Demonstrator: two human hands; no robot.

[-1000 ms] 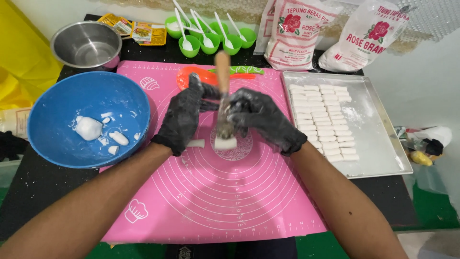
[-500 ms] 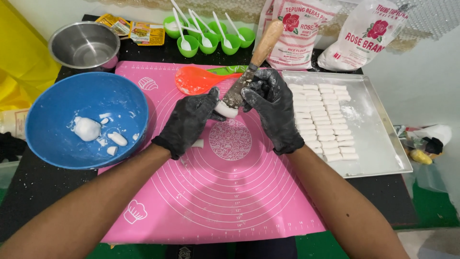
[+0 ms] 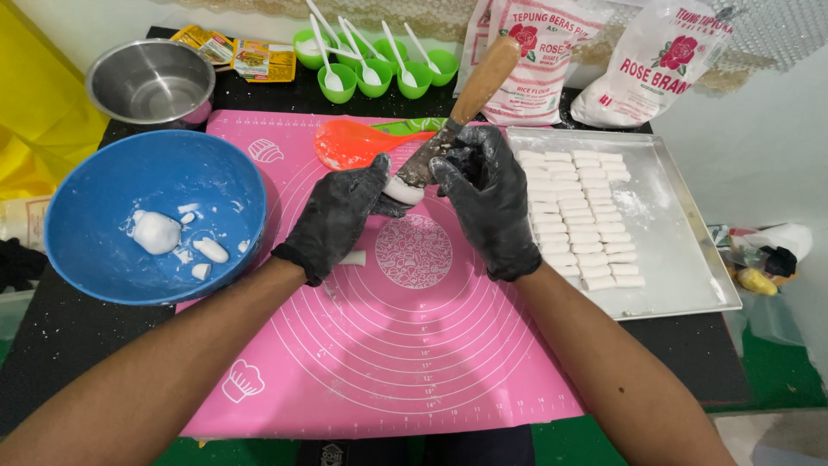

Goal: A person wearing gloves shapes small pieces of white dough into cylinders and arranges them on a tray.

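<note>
a round blue plastic bowl (image 3: 155,226) sat at the left of the black desk (image 3: 52,345), holding one rounded lump of white dough and about three smaller scraps. behind it stood one empty steel pot (image 3: 152,81) and, beside that, two small yellow sachets (image 3: 235,53). further along the back were five small green cups (image 3: 376,71) with white spoons standing in them.

a pink silicone baking mat (image 3: 388,345) covered the middle of the desk. one small white dough piece (image 3: 352,258) lay on it, just beside the left wrist. the left hand (image 3: 338,216), in a black glove, pinched a soft white lump of dough (image 3: 403,191) held above the mat. the right hand (image 3: 488,200), also gloved, was clenched around a wooden-handled knife (image 3: 466,102), its blade touching that lump. the dough seemed to be coming off the blade; a gentle pull along the flat, fingers clear of the edge, would probably keep the piece in shape.

one orange plastic spatula (image 3: 354,142) lay behind the hands. to the right, a flat metal tray (image 3: 681,250) carried white dough pieces in three neat columns, too many to count surely. two white flour bags (image 3: 655,60) with red flower prints leaned behind it.
</note>
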